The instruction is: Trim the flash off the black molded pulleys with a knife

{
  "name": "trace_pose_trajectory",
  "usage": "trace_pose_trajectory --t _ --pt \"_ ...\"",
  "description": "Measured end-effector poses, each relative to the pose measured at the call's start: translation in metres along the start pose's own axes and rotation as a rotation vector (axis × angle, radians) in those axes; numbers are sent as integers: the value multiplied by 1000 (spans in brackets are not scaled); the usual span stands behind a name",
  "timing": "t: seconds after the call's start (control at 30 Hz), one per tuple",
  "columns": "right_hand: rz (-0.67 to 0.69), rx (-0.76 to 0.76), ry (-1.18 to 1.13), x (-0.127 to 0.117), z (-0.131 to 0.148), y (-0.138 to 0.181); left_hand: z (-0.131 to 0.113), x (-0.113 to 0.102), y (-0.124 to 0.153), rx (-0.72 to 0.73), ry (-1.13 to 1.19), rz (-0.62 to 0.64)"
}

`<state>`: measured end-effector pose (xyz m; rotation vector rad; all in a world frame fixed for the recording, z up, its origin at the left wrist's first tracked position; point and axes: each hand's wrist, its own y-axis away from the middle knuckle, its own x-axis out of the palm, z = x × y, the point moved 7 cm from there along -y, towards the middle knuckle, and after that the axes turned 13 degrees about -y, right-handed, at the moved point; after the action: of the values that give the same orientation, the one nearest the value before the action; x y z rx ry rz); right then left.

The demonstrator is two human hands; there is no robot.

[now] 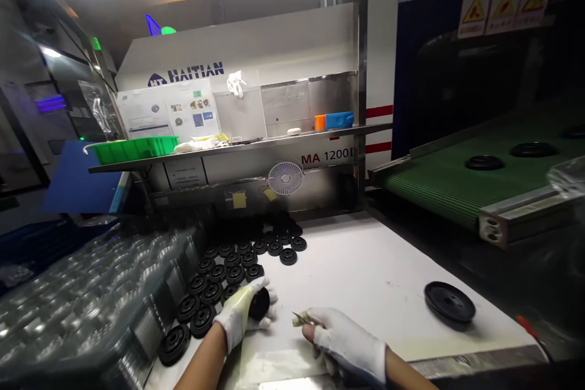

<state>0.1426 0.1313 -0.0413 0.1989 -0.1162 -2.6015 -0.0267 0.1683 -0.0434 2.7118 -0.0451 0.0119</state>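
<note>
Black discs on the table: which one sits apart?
The black disc at the right of the white table, alone past the right hand; the others crowd together by the left hand.

Left hand gripping black disc, right hand, tool

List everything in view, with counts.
white bench: one, white, centre foreground
black discs: dozens, black, bench left
lone disc: one, black, bench right
conveyor belt: one, green, far right, carrying three black discs
clear plastic trays: stacked, clear, left of bench
green tray: one, green, on steel shelf
fan: one, white, below shelf
warning signs: three, yellow and red, upper right
left hand: one, white-gloved, gripping held disc
right hand: one, white-gloved, pinching small metal tool
</note>
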Motion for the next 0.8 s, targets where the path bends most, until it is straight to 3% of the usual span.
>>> trace_pose_trajectory --t 0.13,0.23,0.37,0.47,0.57,0.63,0.8 --pt "-27 -36 -75 -8 -2 -4 -17 3 -46 22 10 -12" --pt "-105 -75 -79 -20 1 6 -25 10 -54 46 60 -38" --pt "-161 -69 -92 -27 6 24 -19 35 -20 113 186 3" --pt "-85 -47 -191 -19 7 33 3 53 16 149 308 42" --pt "-51 -37 -294 -9 3 38 28 61 35 88 467 29" --pt "-115 -76 -187 -9 1 39 35 66 38 44 592 35" --pt "-274 -160 212 -9 4 50 29 70 35 16 761 69"
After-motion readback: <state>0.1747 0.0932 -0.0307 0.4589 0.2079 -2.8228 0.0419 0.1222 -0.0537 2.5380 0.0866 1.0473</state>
